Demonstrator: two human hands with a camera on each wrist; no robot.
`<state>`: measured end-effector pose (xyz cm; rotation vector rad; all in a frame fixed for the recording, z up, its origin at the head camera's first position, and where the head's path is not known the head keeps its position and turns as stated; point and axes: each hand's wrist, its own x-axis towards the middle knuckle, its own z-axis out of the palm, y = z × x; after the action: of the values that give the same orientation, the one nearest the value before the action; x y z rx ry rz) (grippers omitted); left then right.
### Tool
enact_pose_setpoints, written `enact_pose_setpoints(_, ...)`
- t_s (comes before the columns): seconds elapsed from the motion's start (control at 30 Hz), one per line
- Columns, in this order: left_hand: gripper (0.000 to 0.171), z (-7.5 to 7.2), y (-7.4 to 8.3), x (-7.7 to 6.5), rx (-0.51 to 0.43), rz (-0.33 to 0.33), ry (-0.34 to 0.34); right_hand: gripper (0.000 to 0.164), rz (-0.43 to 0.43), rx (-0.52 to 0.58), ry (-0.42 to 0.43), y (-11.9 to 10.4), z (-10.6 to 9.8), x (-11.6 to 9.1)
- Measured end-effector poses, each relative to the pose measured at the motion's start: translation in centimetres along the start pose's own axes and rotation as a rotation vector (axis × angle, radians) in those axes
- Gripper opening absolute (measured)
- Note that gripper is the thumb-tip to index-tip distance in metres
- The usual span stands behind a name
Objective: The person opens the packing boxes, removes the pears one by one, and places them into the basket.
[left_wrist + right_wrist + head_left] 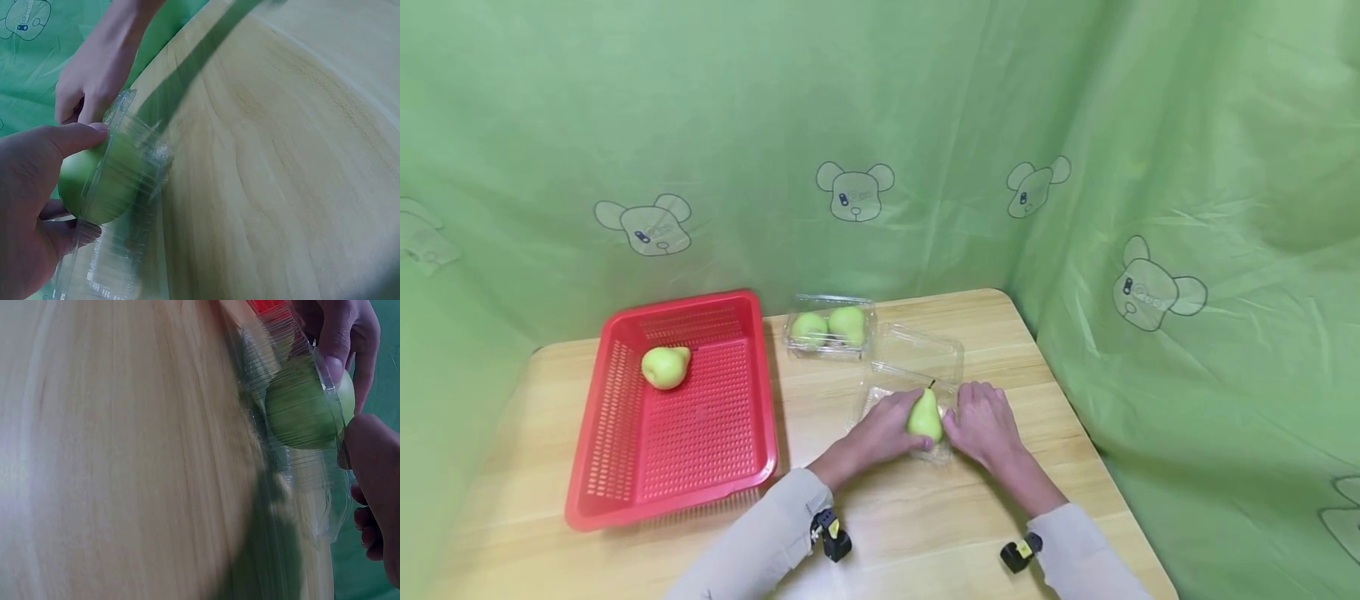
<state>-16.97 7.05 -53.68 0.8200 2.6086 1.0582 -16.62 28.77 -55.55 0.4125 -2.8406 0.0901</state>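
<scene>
A green pear [926, 417] with a dark stem sits in the right part of an open clear plastic clamshell box [867, 405]. My left hand [887, 427] holds the pear from the left, thumb on the near side and fingers on the far side. At the box's right edge, my right hand [983, 421] pinches the rim, its other fingers curled outside the wall. In the right wrist view the pear [303, 409] shows through the ribbed wall. The box's clear lid [925, 350] is folded back on the far side.
A red plastic basket [767, 417] stands to the left with one pear [666, 367] inside. Behind the open box is another clear box [831, 354] holding two green pears [847, 323]. A green curtain [925, 100] hangs beyond the wooden table [910, 533].
</scene>
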Motion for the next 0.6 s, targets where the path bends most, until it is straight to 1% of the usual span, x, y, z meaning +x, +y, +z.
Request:
enact_pose_setpoints(0.17,0.086,-0.6,0.2,-0.1,0.011,0.004,-0.001,0.029,-0.005,0.012,0.017,0.0,0.0,-0.1)
enact_pose_setpoints(0.4,0.088,-2.6,0.6,-0.2,0.065,0.036,0.024,0.027,-0.008,0.016,0.028,-0.1,-0.2,0.0)
enact_pose_setpoints(0.47,0.088,-3.2,0.7,-0.3,0.076,0.031,0.027,0.028,-0.01,0.014,0.032,-0.1,-0.2,-0.1)
enact_pose_setpoints(0.6,0.088,-4.5,1.0,-0.6,0.097,-0.003,0.024,0.028,-0.012,0.017,0.032,-0.1,-0.2,0.0)
